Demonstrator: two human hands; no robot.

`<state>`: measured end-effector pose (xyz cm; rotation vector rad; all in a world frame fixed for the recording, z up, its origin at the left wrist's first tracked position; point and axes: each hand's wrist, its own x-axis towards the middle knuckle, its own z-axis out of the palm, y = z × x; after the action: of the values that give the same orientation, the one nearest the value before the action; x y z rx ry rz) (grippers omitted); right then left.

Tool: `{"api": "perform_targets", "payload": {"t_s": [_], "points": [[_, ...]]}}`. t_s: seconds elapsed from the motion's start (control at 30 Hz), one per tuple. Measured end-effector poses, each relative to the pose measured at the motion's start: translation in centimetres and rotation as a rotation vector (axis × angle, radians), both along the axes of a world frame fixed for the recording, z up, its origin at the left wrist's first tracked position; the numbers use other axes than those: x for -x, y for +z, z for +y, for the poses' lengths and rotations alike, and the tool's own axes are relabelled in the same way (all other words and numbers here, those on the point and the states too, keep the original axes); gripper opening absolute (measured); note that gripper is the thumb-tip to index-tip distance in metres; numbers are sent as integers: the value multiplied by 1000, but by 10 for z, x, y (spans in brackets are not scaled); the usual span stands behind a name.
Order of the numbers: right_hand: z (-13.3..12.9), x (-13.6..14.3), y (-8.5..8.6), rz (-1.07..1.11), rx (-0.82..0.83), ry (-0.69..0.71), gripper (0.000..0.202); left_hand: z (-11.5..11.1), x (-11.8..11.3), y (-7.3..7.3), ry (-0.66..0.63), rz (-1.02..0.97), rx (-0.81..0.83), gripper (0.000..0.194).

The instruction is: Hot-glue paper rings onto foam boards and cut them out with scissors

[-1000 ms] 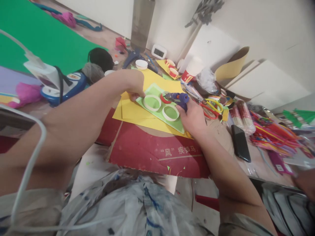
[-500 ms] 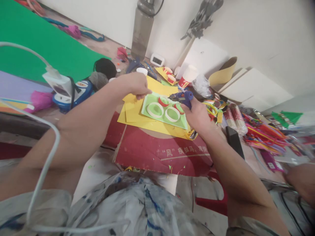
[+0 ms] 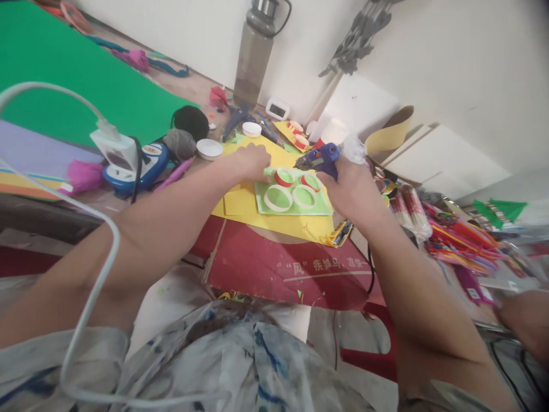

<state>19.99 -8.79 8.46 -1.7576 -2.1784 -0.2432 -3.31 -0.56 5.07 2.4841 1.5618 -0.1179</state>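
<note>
My right hand point(image 3: 354, 191) is closed around a blue hot glue gun point(image 3: 326, 159), its nozzle pointing left over the back edge of a light green card point(image 3: 268, 209). My left hand point(image 3: 253, 162) reaches the card's back left corner, fingers curled and thumb on the corner. Two white paper rings point(image 3: 278, 198) stand on the front of the card. Behind them are two red-and-white rings point(image 3: 283, 177), which look cut from paper cups. Beneath the card lies yellow paper point(image 3: 238, 203), on a red cardboard sheet point(image 3: 257, 260).
A box cutter point(image 3: 342, 233) lies by the yellow paper's right corner. White cup bottoms point(image 3: 209, 149), a grey bottle point(image 3: 254, 60) and a small digital clock point(image 3: 277, 109) stand behind. A white cable point(image 3: 107, 263) crosses my left arm. Another person's arm point(image 3: 525, 317) shows at right.
The green card has turned slightly and its front edge now runs more level. My left hand has moved from above its back corner down onto it. The glue gun remains in my right hand.
</note>
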Motion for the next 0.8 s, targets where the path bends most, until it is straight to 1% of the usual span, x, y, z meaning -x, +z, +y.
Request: {"api": "perform_targets", "payload": {"t_s": [0.13,0.23,0.33,0.43,0.57,0.67,0.8], "points": [[3,8,-14,1,42,37,31,-7,-1,6,59,13,3,67],[5,6,-26,44,28,67,30,-13,-3,11,77,20,4,70],[6,5,-33,62,33,86,31,-16,-4,15,96,10,18,69],[9,7,-38,69,58,90,31,-15,-4,14,111,1,20,69],[16,11,-47,96,52,128,30,-11,-3,8,134,-12,17,72],[23,12,-52,112,49,111,30,-11,-2,8,145,-29,31,70],[30,13,-56,109,54,46,32,-15,-1,12,142,-39,49,71]]}}
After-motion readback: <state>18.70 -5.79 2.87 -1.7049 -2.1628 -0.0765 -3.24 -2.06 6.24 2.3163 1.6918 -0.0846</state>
